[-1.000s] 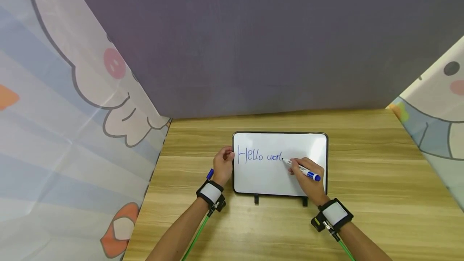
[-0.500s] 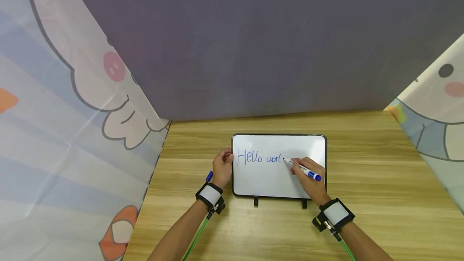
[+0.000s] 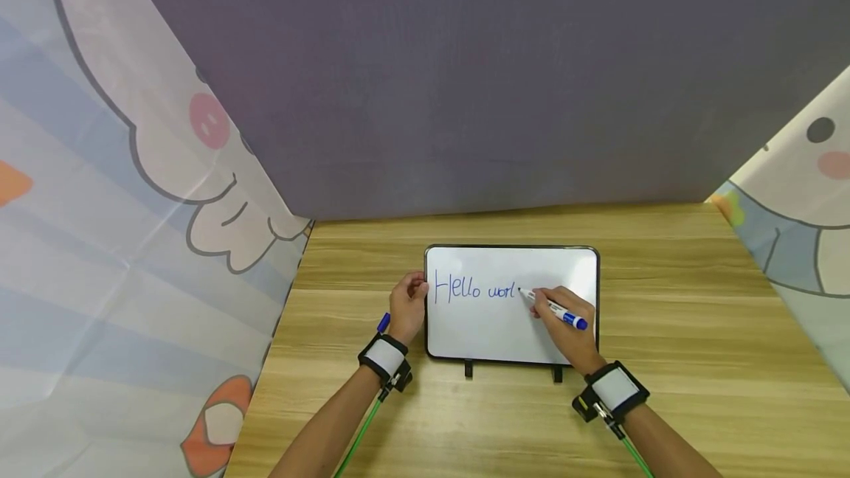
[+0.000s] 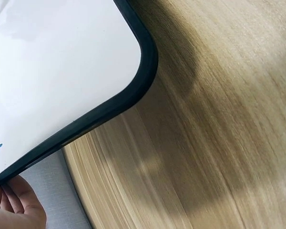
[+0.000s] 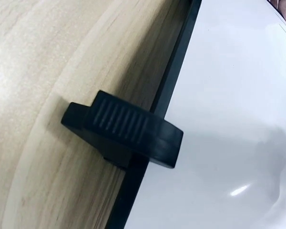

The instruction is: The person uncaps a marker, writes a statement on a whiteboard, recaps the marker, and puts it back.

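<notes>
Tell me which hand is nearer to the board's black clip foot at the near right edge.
Right. The right hand rests on the whiteboard just above that foot, holding the marker; the left hand grips the board's far left edge.

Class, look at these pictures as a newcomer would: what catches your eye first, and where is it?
First, the black-framed white rectangular whiteboard at the middle of the light wooden table, with "Hello worl" in blue. The right hand grips a blue-and-white marker pen, its tip at the writing's end; the left hand holds the board's left edge. Cartoon-printed curtains flank the table.
</notes>
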Demonstrator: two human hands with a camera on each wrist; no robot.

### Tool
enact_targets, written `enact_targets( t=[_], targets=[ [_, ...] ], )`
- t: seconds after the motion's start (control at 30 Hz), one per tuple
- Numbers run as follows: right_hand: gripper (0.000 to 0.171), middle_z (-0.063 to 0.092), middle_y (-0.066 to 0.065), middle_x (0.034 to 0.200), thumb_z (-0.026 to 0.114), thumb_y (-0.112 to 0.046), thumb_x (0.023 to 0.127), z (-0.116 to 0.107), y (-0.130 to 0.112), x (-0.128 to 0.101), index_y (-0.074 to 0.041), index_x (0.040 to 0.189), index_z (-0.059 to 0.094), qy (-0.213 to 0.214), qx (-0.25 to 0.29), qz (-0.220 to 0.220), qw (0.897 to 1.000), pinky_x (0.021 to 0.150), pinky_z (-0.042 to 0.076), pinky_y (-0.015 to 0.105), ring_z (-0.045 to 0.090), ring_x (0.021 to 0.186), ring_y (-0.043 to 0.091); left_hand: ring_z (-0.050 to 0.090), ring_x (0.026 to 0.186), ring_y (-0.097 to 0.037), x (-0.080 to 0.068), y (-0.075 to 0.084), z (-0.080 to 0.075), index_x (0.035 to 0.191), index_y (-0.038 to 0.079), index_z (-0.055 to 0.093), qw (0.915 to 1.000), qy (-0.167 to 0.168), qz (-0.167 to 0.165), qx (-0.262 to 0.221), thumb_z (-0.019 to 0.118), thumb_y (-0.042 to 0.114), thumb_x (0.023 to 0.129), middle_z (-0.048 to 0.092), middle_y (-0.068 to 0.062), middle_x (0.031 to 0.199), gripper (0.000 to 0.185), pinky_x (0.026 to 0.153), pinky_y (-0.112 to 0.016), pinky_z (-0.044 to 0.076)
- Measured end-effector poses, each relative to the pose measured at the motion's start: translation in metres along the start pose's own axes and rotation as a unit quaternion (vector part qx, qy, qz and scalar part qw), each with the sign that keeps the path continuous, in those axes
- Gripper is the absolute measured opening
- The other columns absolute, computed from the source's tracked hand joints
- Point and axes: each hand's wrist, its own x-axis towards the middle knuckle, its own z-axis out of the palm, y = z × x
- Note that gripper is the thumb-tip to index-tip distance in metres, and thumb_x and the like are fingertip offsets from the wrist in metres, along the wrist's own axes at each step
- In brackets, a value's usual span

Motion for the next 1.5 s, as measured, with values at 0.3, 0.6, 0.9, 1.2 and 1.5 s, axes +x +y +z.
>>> enact_targets(
  t=[0.3, 0.6, 0.9, 1.2, 1.5],
  targets=[
    [0.007, 0.063, 0.003, 0.065, 0.065, 0.001, 0.08, 0.002, 0.005, 0.002, 0.0, 0.082, 0.072, 0.014, 0.005, -0.025, 1.0, 0.051, 0.045, 0.011, 0.058, 0.058, -0.002, 0.056, 0.084, -0.021, 0.0, 0.001, 0.0, 0.105, -0.002, 0.063, 1.0, 0.001, -0.004, -0.001, 0.055, 0.0, 0.09, 0.062, -0.017, 0.095, 0.017, 0.07, -0.019, 0.045],
    [0.008, 0.064, 0.005, 0.067, 0.065, 0.001, 0.081, 0.003, 0.008, 0.001, -0.001, 0.083, 0.072, 0.014, 0.007, -0.026, 1.0, 0.052, 0.046, 0.011, 0.06, 0.059, -0.002, 0.057, 0.085, -0.022, 0.0, -0.001, 0.0, 0.105, -0.002, 0.063, 1.0, 0.002, -0.002, 0.004, 0.056, 0.001, 0.09, 0.063, -0.017, 0.096, 0.017, 0.073, -0.024, 0.048],
    [0.008, 0.063, 0.006, 0.066, 0.065, 0.006, 0.08, -0.001, -0.003, -0.003, 0.003, 0.082, 0.071, -0.021, -0.013, 0.014, 1.0, 0.054, 0.045, 0.009, 0.056, 0.059, -0.002, 0.057, 0.085, -0.023, 0.0, 0.001, 0.001, 0.104, -0.003, 0.063, 1.0, 0.006, 0.0, 0.006, 0.056, -0.002, 0.089, 0.063, -0.018, 0.095, 0.017, 0.073, -0.023, 0.047],
    [0.009, 0.062, 0.011, 0.065, 0.064, 0.01, 0.077, -0.002, -0.009, 0.0, 0.006, 0.081, 0.07, -0.001, 0.001, -0.004, 1.0, 0.054, 0.045, 0.009, 0.056, 0.059, -0.004, 0.057, 0.087, -0.023, 0.001, 0.001, 0.0, 0.105, -0.004, 0.062, 1.0, 0.006, 0.002, -0.001, 0.055, -0.003, 0.089, 0.063, -0.019, 0.096, 0.018, 0.075, -0.026, 0.048],
    [0.008, 0.064, 0.007, 0.066, 0.064, 0.002, 0.08, 0.0, 0.006, 0.007, 0.001, 0.082, 0.072, 0.021, -0.005, -0.025, 0.999, 0.052, 0.045, 0.01, 0.058, 0.06, -0.005, 0.058, 0.088, -0.023, 0.002, -0.001, 0.001, 0.106, -0.004, 0.062, 1.0, 0.005, -0.003, 0.002, 0.055, -0.002, 0.09, 0.063, -0.019, 0.097, 0.018, 0.076, -0.026, 0.048]
  ],
)
